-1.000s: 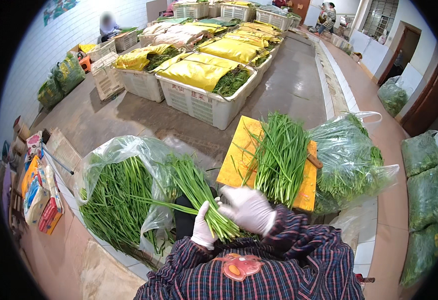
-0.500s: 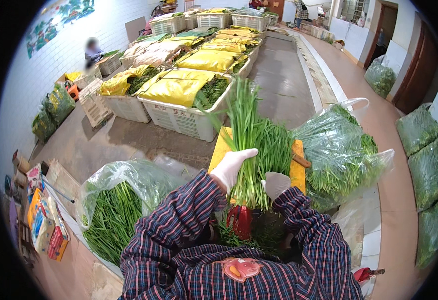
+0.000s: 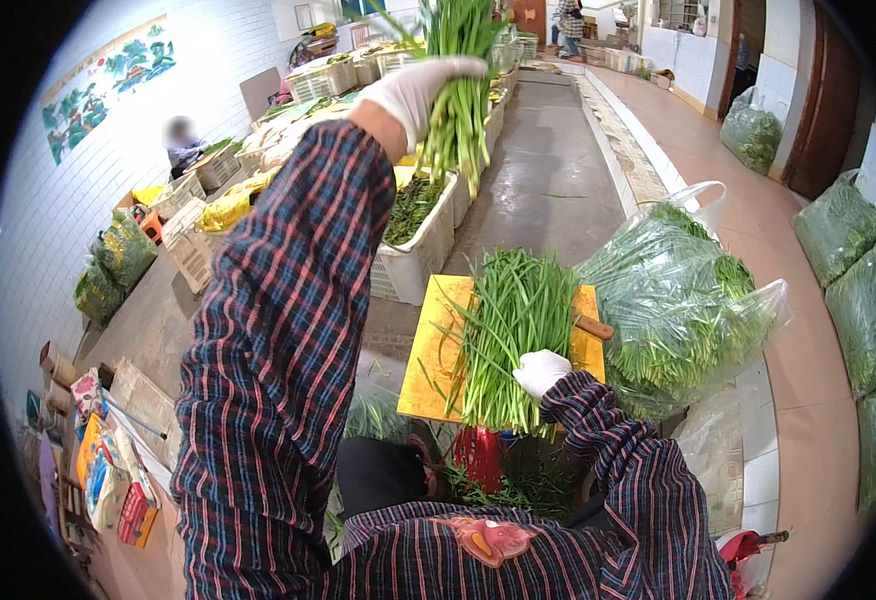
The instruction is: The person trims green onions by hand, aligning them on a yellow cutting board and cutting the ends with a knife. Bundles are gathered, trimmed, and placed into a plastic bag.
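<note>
My left hand (image 3: 416, 88), in a white glove, is raised high and grips a bunch of long green chives (image 3: 460, 100) that hangs down from the fist. My right hand (image 3: 539, 371), also gloved, rests on the near end of a pile of chives (image 3: 513, 335) lying across a yellow cutting board (image 3: 432, 365). A knife with a brown handle (image 3: 594, 327) lies on the board's right side under the greens. My plaid sleeves fill the lower part of the view.
A big clear bag of greens (image 3: 693, 300) stands right of the board, more bags (image 3: 853, 270) along the right wall. White crates (image 3: 413, 262) with yellow covers run up the left. A seated person (image 3: 180, 140) is at the far left. Boxes (image 3: 108, 470) lie at lower left.
My left hand has lifted the bunch of chives from low by the left bag up over the board to head height. My right hand let go of it and dropped onto the pile on the board.
</note>
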